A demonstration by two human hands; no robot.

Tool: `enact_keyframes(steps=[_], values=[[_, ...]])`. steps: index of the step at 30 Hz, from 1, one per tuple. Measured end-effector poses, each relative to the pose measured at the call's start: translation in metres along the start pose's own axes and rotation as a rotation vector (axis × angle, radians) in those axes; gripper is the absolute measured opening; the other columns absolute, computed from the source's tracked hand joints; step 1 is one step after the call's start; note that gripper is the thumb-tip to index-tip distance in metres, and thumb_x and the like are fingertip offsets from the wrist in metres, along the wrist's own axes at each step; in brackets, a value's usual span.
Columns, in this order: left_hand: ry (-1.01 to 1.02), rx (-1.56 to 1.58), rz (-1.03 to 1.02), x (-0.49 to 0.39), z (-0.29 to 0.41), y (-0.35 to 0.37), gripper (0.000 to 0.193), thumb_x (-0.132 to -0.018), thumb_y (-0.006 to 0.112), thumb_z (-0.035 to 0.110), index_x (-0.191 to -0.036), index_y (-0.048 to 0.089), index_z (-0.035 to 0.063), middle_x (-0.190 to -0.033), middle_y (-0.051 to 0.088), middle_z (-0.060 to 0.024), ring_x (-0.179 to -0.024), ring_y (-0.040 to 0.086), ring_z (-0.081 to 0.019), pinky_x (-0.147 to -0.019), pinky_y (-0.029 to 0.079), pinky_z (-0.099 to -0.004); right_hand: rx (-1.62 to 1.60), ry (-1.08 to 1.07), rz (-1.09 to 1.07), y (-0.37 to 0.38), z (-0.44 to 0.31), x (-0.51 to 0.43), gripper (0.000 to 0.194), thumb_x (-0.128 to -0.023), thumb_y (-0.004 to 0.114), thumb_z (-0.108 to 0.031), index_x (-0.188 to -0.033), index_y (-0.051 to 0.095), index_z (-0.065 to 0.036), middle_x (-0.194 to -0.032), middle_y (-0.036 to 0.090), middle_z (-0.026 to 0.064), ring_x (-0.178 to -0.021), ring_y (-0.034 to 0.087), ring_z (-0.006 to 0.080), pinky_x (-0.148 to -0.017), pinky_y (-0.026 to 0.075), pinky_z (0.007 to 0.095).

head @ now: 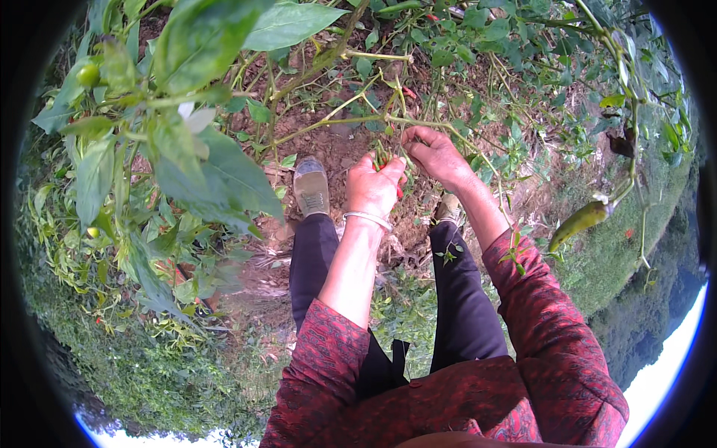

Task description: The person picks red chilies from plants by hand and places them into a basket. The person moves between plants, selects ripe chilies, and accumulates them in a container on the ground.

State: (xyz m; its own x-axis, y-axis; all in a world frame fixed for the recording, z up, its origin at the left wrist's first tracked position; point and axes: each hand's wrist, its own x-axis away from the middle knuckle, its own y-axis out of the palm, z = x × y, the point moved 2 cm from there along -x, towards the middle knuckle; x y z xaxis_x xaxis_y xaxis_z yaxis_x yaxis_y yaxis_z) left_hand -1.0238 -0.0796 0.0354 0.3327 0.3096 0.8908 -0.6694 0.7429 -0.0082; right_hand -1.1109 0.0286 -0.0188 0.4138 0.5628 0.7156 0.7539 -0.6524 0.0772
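My left hand [374,182], with a pale bangle at its wrist, is closed around a bunch of red chili peppers [399,191]. Their green stems stick up between thumb and fingers. Just to its right, my right hand [434,151] has its thumb and fingertips pinched together at a thin stalk among the chili plants. Whether a pepper is between those fingertips cannot be made out. A forked plant branch [386,118] crosses right above both hands.
Large chili leaves [224,173] hang close at the left. A yellowish-green pepper [580,225] dangles from a branch at the right. Brown soil, stems and a few red peppers [409,92] lie beyond the hands. My shoe [311,187] stands on the soil.
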Motion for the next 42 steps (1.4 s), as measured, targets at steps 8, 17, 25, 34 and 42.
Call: enact_keyframes(steps=[8, 17, 25, 34, 42], values=[[0.04, 0.006, -0.009, 0.002, 0.018, 0.001, 0.01, -0.078, 0.064, 0.011, -0.081, 0.059, 0.0021, -0.062, 0.057, -0.0022, -0.046, 0.05, -0.0103, -0.042, 0.038, -0.0246, -0.068, -0.405, -0.074, 0.06, 0.043, -0.026, 0.018, -0.083, 0.056, -0.011, -0.099, 0.056, -0.003, -0.071, 0.058, 0.0053, -0.058, 0.056, 0.0159, -0.046, 0.046, 0.0274], [-0.023, 0.121, -0.076, 0.004, 0.025, -0.016, 0.013, -0.08, 0.065, 0.012, -0.085, 0.055, 0.0046, -0.064, 0.061, -0.0065, -0.037, 0.044, -0.007, -0.033, 0.032, -0.0202, 0.041, -0.19, 0.288, 0.063, 0.048, -0.106, 0.017, -0.082, 0.058, -0.011, -0.097, 0.057, -0.002, -0.071, 0.059, 0.0062, -0.058, 0.056, 0.0167, -0.047, 0.046, 0.0286], [0.038, 0.109, -0.065, 0.006, 0.026, -0.024, 0.011, -0.081, 0.065, 0.011, -0.086, 0.057, 0.0056, -0.065, 0.062, -0.0062, -0.04, 0.045, -0.0056, -0.035, 0.031, -0.0187, 0.016, -0.178, 0.373, 0.053, 0.046, -0.145, 0.017, -0.082, 0.059, -0.011, -0.095, 0.057, 0.0, -0.071, 0.059, 0.007, -0.058, 0.057, 0.0174, -0.048, 0.046, 0.0296], [0.027, 0.126, -0.043, 0.008, 0.033, -0.025, 0.011, -0.08, 0.065, 0.012, -0.083, 0.056, 0.0054, -0.063, 0.06, -0.0042, -0.04, 0.046, -0.006, -0.035, 0.032, -0.0203, -0.102, -0.192, 0.356, 0.051, 0.048, -0.152, 0.018, -0.081, 0.061, -0.011, -0.093, 0.057, 0.001, -0.071, 0.06, 0.0078, -0.058, 0.057, 0.0181, -0.048, 0.045, 0.0307], [0.018, 0.034, -0.076, 0.006, 0.034, -0.007, 0.015, -0.08, 0.066, 0.014, -0.086, 0.056, 0.0045, -0.063, 0.059, -0.0041, -0.04, 0.047, -0.0076, -0.034, 0.033, -0.021, -0.105, -0.246, 0.436, 0.014, 0.065, -0.157, 0.018, -0.08, 0.063, -0.011, -0.091, 0.057, 0.002, -0.072, 0.061, 0.0086, -0.058, 0.057, 0.0188, -0.049, 0.045, 0.0317]])
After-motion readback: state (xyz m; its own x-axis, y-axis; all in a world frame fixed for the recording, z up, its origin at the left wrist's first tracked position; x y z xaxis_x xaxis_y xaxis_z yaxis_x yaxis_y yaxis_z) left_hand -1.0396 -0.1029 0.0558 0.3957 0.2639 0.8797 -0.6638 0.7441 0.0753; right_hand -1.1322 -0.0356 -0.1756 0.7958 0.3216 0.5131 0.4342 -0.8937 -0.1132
